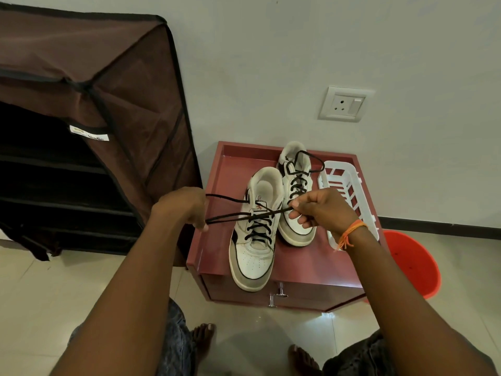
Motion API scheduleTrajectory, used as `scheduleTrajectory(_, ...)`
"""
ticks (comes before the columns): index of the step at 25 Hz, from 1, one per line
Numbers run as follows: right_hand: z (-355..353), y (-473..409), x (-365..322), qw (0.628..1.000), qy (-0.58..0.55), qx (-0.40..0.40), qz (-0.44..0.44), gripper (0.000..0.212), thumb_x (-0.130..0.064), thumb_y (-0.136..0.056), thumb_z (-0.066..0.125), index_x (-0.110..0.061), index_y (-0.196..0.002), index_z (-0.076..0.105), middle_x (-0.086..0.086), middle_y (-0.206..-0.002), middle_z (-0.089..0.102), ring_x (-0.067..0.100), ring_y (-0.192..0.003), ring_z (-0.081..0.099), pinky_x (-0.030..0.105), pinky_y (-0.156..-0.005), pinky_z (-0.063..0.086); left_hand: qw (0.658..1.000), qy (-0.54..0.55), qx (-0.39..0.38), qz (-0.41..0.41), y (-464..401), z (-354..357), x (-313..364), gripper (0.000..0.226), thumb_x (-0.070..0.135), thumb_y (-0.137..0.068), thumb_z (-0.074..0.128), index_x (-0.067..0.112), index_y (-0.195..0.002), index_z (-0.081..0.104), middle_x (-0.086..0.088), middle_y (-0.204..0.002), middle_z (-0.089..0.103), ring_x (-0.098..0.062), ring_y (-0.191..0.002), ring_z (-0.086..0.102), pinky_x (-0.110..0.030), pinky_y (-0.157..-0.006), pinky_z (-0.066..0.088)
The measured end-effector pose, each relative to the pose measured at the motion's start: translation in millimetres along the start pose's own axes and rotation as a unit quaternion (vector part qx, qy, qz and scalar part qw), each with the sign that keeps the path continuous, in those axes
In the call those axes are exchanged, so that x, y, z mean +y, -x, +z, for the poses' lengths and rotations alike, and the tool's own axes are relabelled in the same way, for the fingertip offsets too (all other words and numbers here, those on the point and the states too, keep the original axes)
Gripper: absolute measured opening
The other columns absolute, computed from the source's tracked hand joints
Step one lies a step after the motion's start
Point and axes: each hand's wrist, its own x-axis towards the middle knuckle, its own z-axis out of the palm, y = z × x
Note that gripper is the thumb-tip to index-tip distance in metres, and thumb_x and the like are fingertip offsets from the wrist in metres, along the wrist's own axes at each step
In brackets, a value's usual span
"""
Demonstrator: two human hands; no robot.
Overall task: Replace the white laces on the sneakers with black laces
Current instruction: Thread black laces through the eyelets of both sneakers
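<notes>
Both hands were curled on the near sneaker's (253, 240) black lace (257, 214), the left hand (184, 207) gripping one end, the right hand (315, 210) pinching the other, the ends crossed taut above the tongue. It stood on the worktop (214, 240), touching the far sneaker (296, 191), already black-laced. Lacing looked finished; next came drawing the crossing tight and knotting it.

Soft even indoor light, sharp focus, glare patch on the floor tiles (324, 316) below the maroon cabinet (214, 213), wide-angle bending at edges, dark shoe rack (54, 172) interior.
</notes>
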Motion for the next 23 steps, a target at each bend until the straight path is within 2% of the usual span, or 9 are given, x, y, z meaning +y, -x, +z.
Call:
scheduleTrajectory(2, 8, -2, 0, 1.000, -0.007, -0.015, -0.016, 0.016, -0.003, -0.095, 0.056, 0.005, -0.104, 0.068, 0.017, -0.086, 0.072, 0.013, -0.060, 0.063, 0.022, -0.057, 0.055, 1.000, 0.003, 0.014, 0.012, 3, -1, 2, 0.025, 0.022, -0.079, 0.080, 0.016, -0.075, 0.057, -0.002, -0.082, 0.062, -0.022, -0.084, 0.064, -0.034, -0.075, 0.054)
scheduleTrajectory(4, 14, -6, 0, 0.999, -0.013, -0.032, -0.037, 0.019, -0.002, -0.098, 0.051, 0.003, -0.111, 0.064, 0.016, -0.093, 0.073, 0.016, -0.069, 0.067, 0.026, -0.065, 0.057, 0.984, 0.082, 0.133, 0.090, -2, 1, 15, 0.008, 0.014, -0.083, 0.073, 0.010, -0.082, 0.067, -0.001, -0.087, 0.067, -0.023, -0.090, 0.066, -0.035, -0.078, 0.056)
scheduleTrajectory(6, 20, -11, -2, 0.996, -0.020, -0.055, -0.072, 0.016, -0.005, -0.097, 0.054, 0.000, -0.112, 0.058, 0.015, -0.096, 0.074, 0.023, -0.079, 0.071, 0.032, -0.070, 0.056, 0.919, 0.271, 0.193, 0.213, -1, 4, 44, 0.014, 0.015, -0.090, 0.066, 0.013, -0.103, 0.071, 0.005, -0.104, 0.069, -0.014, -0.102, 0.065, -0.030, -0.086, 0.052)
scheduleTrajectory(9, 25, -19, -5, 0.987, -0.006, -0.040, -0.157, 0.005, -0.004, -0.092, 0.061, -0.008, -0.096, 0.059, 0.016, -0.086, 0.074, 0.025, -0.079, 0.073, 0.035, -0.071, 0.058, 0.818, 0.461, 0.119, 0.322, -6, 15, 83, 0.022, 0.023, -0.091, 0.067, 0.019, -0.112, 0.068, 0.000, -0.104, 0.073, -0.013, -0.098, 0.068, -0.034, -0.088, 0.055)
scheduleTrajectory(12, 22, -27, -2, 0.970, 0.055, 0.075, -0.225, 0.003, -0.012, -0.083, 0.074, -0.011, -0.084, 0.071, 0.007, -0.077, 0.068, 0.006, -0.066, 0.062, 0.019, -0.063, 0.047, 0.776, 0.562, 0.069, 0.279, -16, 21, 94, 0.006, 0.013, -0.092, 0.068, 0.013, -0.095, 0.073, -0.012, -0.084, 0.073, -0.020, -0.074, 0.066, -0.033, -0.070, 0.054)
scheduleTrajectory(14, 20, -32, 1, 0.958, 0.092, 0.127, -0.238, 0.006, -0.019, -0.078, 0.079, -0.017, -0.079, 0.074, 0.001, -0.072, 0.059, 0.008, -0.064, 0.049, 0.020, -0.061, 0.042, 0.776, 0.586, 0.050, 0.228, -19, 16, 95, 0.007, 0.014, -0.089, 0.071, 0.008, -0.087, 0.074, -0.014, -0.080, 0.070, -0.016, -0.063, 0.055, -0.025, -0.058, 0.046)
scheduleTrajectory(18, 21, -34, 1, 0.981, -0.047, 0.093, -0.161, 0.003, -0.014, -0.079, 0.078, -0.015, -0.079, 0.075, -0.006, -0.068, 0.065, 0.010, -0.064, 0.055, 0.024, -0.057, 0.046, 0.757, 0.639, -0.039, 0.128, -26, 6, 90, 0.013, 0.009, -0.081, 0.076, 0.002, -0.091, 0.072, -0.006, -0.073, 0.072, -0.004, -0.051, 0.041, -0.016, -0.042, 0.036)
scheduleTrajectory(21, 21, -36, 4, 0.984, -0.099, 0.092, -0.114, 0.003, -0.013, -0.081, 0.077, -0.013, -0.083, 0.075, -0.010, -0.068, 0.067, 0.002, -0.063, 0.057, 0.019, -0.054, 0.046, 0.762, 0.635, -0.037, 0.124, -26, 6, 93, 0.017, 0.006, -0.080, 0.077, -0.001, -0.094, 0.071, -0.009, -0.077, 0.070, -0.003, -0.047, 0.042, -0.016, -0.042, 0.033)
scheduleTrajectory(23, 21, -38, 7, 0.983, -0.142, 0.066, -0.093, 0.006, -0.014, -0.081, 0.076, -0.011, -0.086, 0.074, -0.002, -0.075, 0.067, 0.005, -0.065, 0.056, 0.020, -0.054, 0.046, 0.765, 0.630, -0.037, 0.132, -27, 6, 92, 0.022, 0.008, -0.081, 0.077, -0.003, -0.098, 0.071, -0.006, -0.073, 0.066, -0.003, -0.047, 0.041, -0.017, -0.043, 0.032)
